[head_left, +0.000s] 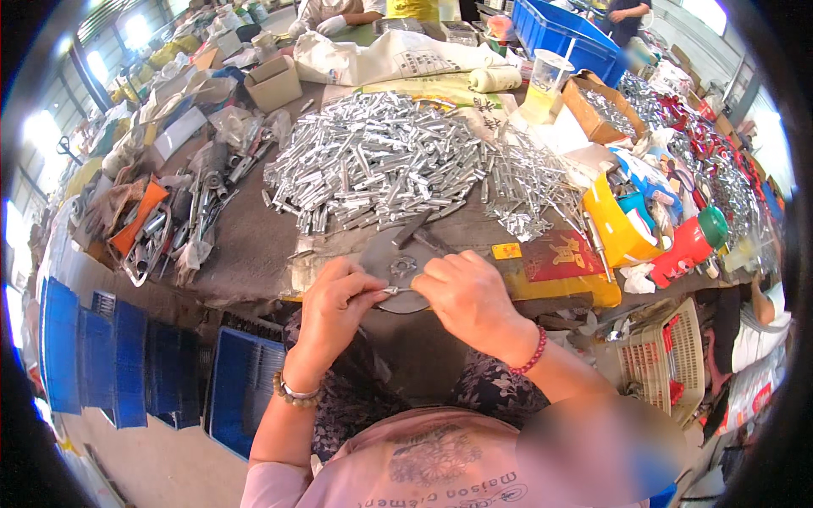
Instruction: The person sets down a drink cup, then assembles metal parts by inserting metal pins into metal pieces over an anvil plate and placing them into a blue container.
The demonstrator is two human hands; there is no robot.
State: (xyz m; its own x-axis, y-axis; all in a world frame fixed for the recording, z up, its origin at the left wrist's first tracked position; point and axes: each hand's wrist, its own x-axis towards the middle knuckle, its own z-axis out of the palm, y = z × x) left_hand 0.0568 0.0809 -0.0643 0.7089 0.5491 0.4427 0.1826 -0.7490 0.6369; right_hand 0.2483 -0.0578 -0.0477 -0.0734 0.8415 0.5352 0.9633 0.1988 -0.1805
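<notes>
Between finger and thumb, my left hand [337, 298] pinches a small silvery metal fitting [391, 289]. Close on its right, my right hand [466, 292] is closed, its fingertips pressed together at the end of a thin piece running from the fitting; what they grip is mostly hidden. Both hands are over a round grey metal plate [373, 251] at the table's near edge. A few small metal parts [402, 267] lie on the plate, and a dark hammer-like tool [412, 229] rests at its far side. Beyond spreads a large heap of short silvery metal tubes [381, 161].
Thin metal pins [529, 182] are piled right of the heap. Tools and an orange-handled item [140, 216] clutter the left. At right are a yellow container [618, 224], a red bottle [690, 250] and a cardboard box [601, 110]. Blue crates [241, 385] stand below left; a co-worker's gloved hands [330, 25] show opposite.
</notes>
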